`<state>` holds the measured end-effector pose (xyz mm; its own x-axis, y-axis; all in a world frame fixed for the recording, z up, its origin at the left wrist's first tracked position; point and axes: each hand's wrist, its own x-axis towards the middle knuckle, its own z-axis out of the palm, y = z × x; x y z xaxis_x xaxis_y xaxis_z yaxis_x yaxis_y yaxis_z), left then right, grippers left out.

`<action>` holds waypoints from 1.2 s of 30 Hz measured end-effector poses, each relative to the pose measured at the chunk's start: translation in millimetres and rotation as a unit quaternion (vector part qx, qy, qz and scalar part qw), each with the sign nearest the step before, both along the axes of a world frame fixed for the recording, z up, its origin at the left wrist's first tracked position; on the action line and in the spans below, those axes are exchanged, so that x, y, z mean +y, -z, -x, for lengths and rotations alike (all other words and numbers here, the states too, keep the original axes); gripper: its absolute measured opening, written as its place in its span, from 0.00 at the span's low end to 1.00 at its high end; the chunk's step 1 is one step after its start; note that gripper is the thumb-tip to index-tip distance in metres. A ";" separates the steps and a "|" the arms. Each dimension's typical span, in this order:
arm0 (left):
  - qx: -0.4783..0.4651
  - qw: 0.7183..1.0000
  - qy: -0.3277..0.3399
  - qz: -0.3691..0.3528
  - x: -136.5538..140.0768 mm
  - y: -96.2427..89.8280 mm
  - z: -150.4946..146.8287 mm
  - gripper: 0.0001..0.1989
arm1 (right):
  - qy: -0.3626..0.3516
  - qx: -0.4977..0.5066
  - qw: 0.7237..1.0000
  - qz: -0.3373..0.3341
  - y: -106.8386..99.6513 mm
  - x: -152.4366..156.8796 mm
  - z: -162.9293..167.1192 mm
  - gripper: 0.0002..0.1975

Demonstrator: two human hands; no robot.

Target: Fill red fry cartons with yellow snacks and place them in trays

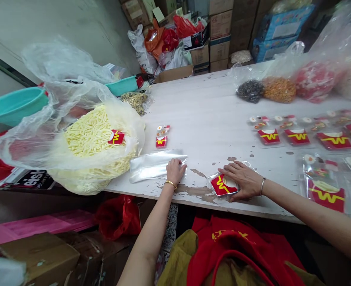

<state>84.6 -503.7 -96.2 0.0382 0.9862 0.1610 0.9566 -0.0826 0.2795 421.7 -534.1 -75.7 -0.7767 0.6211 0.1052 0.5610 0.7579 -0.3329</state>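
On the desk (211, 115), the left hand (175, 170) lies flat on clear sleeves (156, 165) running left-right, while the right hand's (243, 179) spread fingers (227, 170) press a red packet (223, 185) tilted near-left.

The packet (223, 185) under the right hand (244, 179) is red with a yellow zigzag. The sleeves (154, 165) are clear, the fries (90, 137) pale yellow, the basin (14, 105) teal, the table (208, 115) white.

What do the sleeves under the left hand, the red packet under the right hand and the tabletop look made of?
Sleeves: thin clear plastic film, glossy, table showing through. Red packet: red and yellow piece, possibly card, in a shiny clear bag. Tabletop: probably wood under white paint, flaked to brown near the edge.
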 end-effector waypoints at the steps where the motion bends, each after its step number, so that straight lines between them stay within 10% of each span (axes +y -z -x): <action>1: 0.002 1.000 0.001 0.002 0.6 -1.0 0.0 0.09 | 0.004 0.001 1.000 -0.001 0.1 -1.8 0.3 0.55; 23: -0.282 0.926 0.241 0.063 -38.2 -11.5 -94.4 0.15 | 0.115 -0.071 0.990 -0.027 -23.7 -48.9 -2.1 0.58; 31: -0.142 0.925 0.352 0.004 -44.6 -23.2 -108.7 0.18 | 0.147 -0.128 0.981 -0.008 -17.2 -51.5 8.5 0.57; 36: 0.000 0.960 0.281 -0.008 -58.4 -33.5 -123.9 0.21 | 0.168 -0.140 0.976 -0.014 -16.5 -53.5 14.3 0.55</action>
